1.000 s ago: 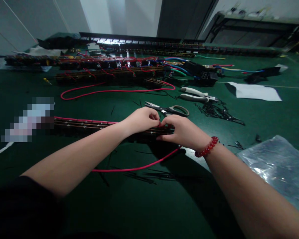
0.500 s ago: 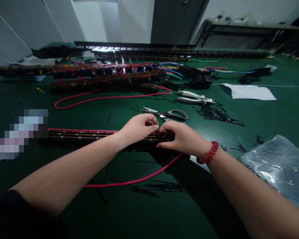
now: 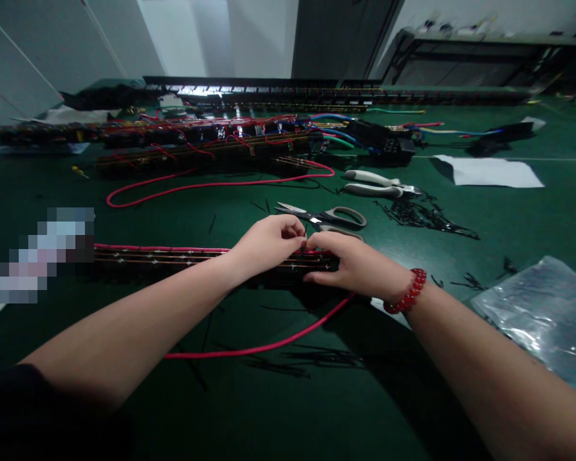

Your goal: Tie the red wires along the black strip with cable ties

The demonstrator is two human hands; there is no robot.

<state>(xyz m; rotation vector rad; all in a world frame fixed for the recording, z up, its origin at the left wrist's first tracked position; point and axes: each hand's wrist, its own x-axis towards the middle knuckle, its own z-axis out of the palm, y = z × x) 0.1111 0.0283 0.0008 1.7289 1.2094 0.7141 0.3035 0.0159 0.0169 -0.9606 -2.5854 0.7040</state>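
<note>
A long dark assembly (image 3: pixel 146 259) with thin brass-coloured rods lies crosswise in front of me. Along its far edge runs a red cable (image 3: pixel 182 248), and another stretch of red cable (image 3: pixel 269 349) curves out on my side. My left hand (image 3: pixel 273 242) is closed in a pinch over the assembly, with a thin black cable tie (image 3: pixel 305 232) sticking up at its fingertips. Close against it, my right hand (image 3: pixel 350 262) grips the assembly between thumb and fingers. The spot where the fingertips meet is partly hidden.
Scissors (image 3: pixel 326 216) and grey-handled cutters (image 3: pixel 381 184) lie beyond my hands. Black tie scraps (image 3: pixel 422 218) are heaped beside the cutters, loose black ties (image 3: pixel 326 355) nearer me. A clear plastic bag (image 3: pixel 542 314) is at right; wired assemblies (image 3: pixel 206 144) and white paper (image 3: pixel 496 171) lie farther back.
The whole view has shifted slightly. Both hands keep nearly the same hold on the assembly, and the black cable tie still sticks up at the left fingertips.
</note>
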